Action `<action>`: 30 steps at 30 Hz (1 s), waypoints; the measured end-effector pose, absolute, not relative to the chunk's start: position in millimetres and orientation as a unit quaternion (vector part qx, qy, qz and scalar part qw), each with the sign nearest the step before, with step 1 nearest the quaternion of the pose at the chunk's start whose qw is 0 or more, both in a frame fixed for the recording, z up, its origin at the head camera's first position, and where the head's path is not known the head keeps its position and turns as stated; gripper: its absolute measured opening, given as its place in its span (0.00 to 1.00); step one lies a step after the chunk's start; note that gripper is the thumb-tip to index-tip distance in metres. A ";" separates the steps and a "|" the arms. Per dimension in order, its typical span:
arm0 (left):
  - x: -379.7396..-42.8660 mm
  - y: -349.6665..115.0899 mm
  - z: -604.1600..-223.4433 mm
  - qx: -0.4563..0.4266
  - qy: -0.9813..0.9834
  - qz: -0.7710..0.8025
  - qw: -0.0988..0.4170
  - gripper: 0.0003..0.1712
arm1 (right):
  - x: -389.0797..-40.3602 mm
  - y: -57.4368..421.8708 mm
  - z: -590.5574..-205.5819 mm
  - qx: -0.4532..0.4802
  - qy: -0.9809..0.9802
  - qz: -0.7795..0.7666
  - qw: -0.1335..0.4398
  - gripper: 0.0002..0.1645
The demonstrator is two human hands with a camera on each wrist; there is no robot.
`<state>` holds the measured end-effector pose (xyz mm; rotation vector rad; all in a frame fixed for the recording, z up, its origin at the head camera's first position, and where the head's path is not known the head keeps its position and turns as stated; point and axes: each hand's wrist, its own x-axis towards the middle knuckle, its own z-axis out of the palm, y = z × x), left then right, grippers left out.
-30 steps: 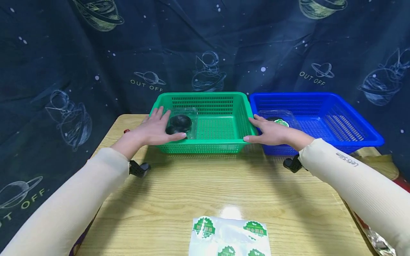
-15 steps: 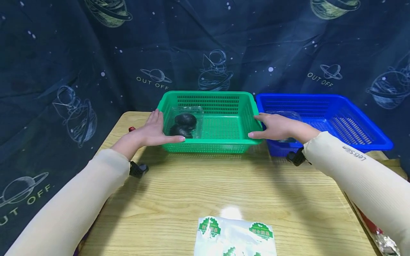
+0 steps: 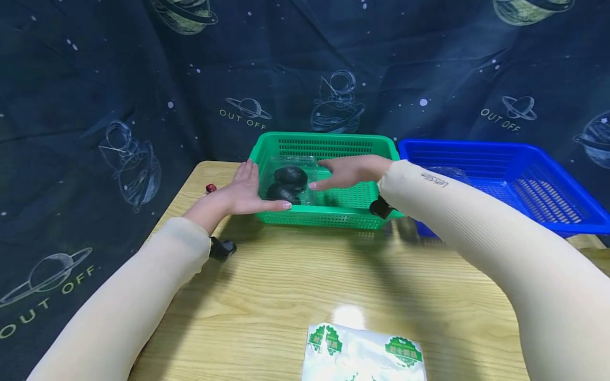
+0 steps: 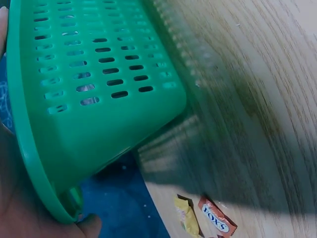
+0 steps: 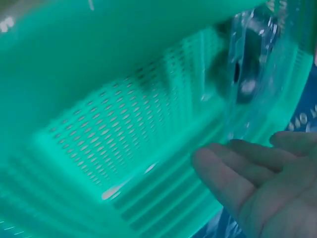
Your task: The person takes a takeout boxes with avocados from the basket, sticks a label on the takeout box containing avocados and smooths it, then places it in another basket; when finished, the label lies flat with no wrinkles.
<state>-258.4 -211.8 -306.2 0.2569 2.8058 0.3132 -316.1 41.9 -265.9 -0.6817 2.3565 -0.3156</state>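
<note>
A green plastic basket (image 3: 333, 210) with slotted sides stands on the table. In its left part sits a clear plastic box (image 3: 312, 165) with two dark, round, fruit-like things (image 3: 290, 177) in it. My left hand (image 3: 238, 194) rests at the basket's front left corner, its fingers straight and the thumb lying along the front rim. My right hand (image 3: 350, 172) reaches over the basket from the right, fingers spread and pointing at the clear box. In the right wrist view, those fingertips (image 5: 203, 153) stand just short of the clear box (image 5: 257, 54), holding nothing.
A blue basket (image 3: 467, 143) stands to the right, with another clear box (image 3: 448, 172) partly hidden behind my right sleeve. A sheet of green-and-white stickers (image 3: 364, 354) lies at the table's front. Wrapped candies (image 4: 218, 217) lie left of the green basket.
My right hand has left the green basket's right rim and moved left over its inside. The left hand stays at the left corner. The head view has turned slightly left.
</note>
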 end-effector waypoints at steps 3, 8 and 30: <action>-259.4 -210.8 -307.8 0.088 0.978 0.109 0.156 0.78 | -322.7 22.0 -266.9 -0.238 0.880 -0.140 0.387 0.57; -260.0 -210.5 -307.2 0.086 0.979 0.106 0.154 0.78 | -331.1 0.7 -271.8 -0.195 0.853 -0.175 0.451 0.60; -260.7 -212.2 -307.1 0.088 0.976 0.105 0.168 0.78 | -328.7 -20.5 -254.9 -0.156 0.872 -0.289 0.364 0.60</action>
